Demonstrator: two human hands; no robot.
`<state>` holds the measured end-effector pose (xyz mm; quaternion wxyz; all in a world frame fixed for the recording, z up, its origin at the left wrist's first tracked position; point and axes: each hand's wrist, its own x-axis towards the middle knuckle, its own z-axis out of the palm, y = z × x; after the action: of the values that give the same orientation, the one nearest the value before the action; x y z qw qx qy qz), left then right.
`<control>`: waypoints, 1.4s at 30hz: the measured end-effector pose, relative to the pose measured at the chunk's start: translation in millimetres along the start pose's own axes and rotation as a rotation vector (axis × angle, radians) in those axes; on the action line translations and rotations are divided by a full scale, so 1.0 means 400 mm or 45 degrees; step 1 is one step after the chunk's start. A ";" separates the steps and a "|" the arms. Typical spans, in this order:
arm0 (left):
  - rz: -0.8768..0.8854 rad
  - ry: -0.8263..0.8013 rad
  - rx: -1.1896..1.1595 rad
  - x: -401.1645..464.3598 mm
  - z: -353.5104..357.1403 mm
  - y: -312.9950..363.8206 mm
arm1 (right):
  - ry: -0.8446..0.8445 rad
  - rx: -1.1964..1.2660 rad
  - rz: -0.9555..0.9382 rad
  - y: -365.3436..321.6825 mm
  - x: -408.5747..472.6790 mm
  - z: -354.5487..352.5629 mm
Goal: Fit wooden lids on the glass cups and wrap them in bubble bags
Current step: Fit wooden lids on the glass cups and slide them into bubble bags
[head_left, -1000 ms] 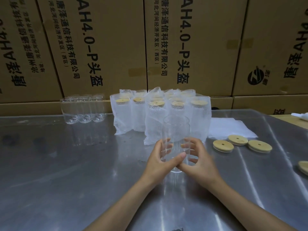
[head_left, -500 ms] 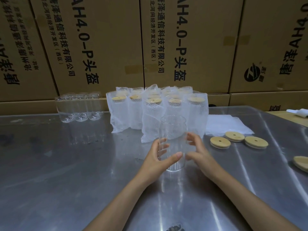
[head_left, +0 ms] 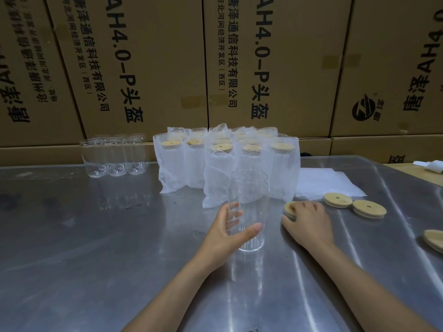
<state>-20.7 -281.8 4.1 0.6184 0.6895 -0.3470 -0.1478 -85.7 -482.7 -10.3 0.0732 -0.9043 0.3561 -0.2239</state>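
Hands apart: left hand [head_left: 225, 232] grips the bare cup [head_left: 248, 209] upright mid-bench [head_left: 96, 259], steadying it for lidding; right hand [head_left: 305, 219] covers a lid [head_left: 289, 208], apparently picking it up. Two more lids [head_left: 338, 200] beside, a fourth at the bench's edge. Wrapped cups [head_left: 227, 161] behind, maybe ten; spare cups [head_left: 115, 155] hard to count.

Glass cup [head_left: 248, 207] stands before the wrapped cups [head_left: 227, 161]; 2 lids [head_left: 353, 203] lie right, bare cups [head_left: 115, 155] left.

Clear glass cup [head_left: 248, 204] upright, lidless, mid-table; round wooden lid [head_left: 289, 208] flat just right of it.
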 end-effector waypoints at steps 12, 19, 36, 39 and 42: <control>0.000 -0.003 0.000 0.001 0.003 -0.006 | 0.246 0.706 -0.064 -0.039 -0.016 -0.043; 0.023 -0.010 -0.018 0.004 0.004 -0.007 | 0.606 1.268 -0.593 -0.157 -0.051 -0.181; 0.038 -0.024 -0.013 0.011 0.004 -0.018 | 0.425 0.801 -0.833 -0.196 -0.085 -0.181; 0.043 -0.015 -0.013 0.011 0.005 -0.017 | 0.444 0.744 -0.833 -0.196 -0.084 -0.184; 0.046 -0.012 -0.020 0.009 0.008 -0.016 | 0.438 0.716 -0.840 -0.195 -0.085 -0.185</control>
<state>-18.1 -286.7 -1.9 0.6246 0.6776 -0.3611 -0.1424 -94.0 -400.2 66.4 0.1801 -0.8640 -0.0181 -0.4698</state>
